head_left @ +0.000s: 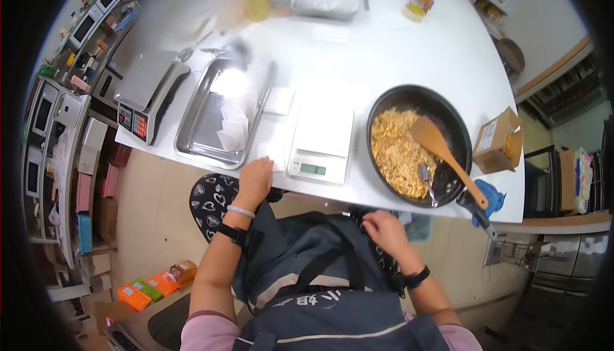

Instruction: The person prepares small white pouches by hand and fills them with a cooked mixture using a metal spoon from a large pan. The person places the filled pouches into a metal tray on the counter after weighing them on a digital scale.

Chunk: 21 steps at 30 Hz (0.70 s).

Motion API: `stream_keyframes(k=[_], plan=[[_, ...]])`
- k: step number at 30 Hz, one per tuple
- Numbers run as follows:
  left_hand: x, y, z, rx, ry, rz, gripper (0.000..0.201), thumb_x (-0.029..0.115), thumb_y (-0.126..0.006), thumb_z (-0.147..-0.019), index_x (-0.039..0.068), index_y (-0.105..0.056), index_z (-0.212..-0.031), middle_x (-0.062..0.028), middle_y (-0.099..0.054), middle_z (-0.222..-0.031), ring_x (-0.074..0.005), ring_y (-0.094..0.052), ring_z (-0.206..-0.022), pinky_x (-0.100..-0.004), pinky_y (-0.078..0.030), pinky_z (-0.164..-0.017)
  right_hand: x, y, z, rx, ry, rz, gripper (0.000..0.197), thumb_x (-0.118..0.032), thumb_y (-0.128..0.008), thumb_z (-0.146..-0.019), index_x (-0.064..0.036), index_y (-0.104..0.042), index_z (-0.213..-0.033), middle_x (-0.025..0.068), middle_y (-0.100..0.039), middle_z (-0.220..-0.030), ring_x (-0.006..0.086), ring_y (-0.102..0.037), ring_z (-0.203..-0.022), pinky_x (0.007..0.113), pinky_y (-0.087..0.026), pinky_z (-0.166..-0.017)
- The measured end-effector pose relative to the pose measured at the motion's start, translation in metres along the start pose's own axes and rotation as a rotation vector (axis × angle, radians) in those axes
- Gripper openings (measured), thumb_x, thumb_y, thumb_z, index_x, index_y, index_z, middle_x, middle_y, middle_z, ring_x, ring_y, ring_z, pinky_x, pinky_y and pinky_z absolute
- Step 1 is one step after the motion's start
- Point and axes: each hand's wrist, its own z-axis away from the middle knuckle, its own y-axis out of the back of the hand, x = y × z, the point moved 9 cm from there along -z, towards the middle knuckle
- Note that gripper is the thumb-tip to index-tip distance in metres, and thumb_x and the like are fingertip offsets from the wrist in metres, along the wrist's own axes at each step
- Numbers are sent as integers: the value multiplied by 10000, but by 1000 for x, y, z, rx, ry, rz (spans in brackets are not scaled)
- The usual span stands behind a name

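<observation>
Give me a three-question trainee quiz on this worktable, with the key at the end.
1. Multiple choice. Which tool's handle reaches over the rim of the frying pan?
a) a whisk
b) a wooden spatula
c) a pair of tongs

2. True or false. The small white scale stands between the metal tray and the frying pan.

3. Short answer. Which of the person's two hands is nearer the metal tray?

Key: 1. b; 2. true; 3. the left hand.
</observation>
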Motion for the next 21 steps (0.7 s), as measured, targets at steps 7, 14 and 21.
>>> stream_keyframes(k=[7,14,21], plan=[[4,3,4,160,-55,-57,104,102,-574,-800,39,-627,-864,-140,-665,-935,-280,-642,-796,-371,-508,-677,-29,-7,-9,-56,148,-21,152,-201,-608,-821,-72,-661,-881,107,-639,-833,301,-611,-818,386,-492,-714],[-4,-2,-1,-55,160,0,124,97,-560,-778,61,-650,-856,-124,-666,-869,-295,-636,-748,-397,-502,-651,-35,-9,-12,-83,145,6,169,-225,-629,-806,-100,-668,-913,81,-643,-839,278,-616,-819,373,-496,-699],[-19,5,10,189,112,180,145,156,-607,-800,63,-676,-886,-111,-666,-840,-307,-626,-745,-398,-499,-662,-32,-17,-11,-115,142,18,173,-230,-623,-807,-100,-668,-912,82,-645,-853,280,-619,-822,373,-502,-701]])
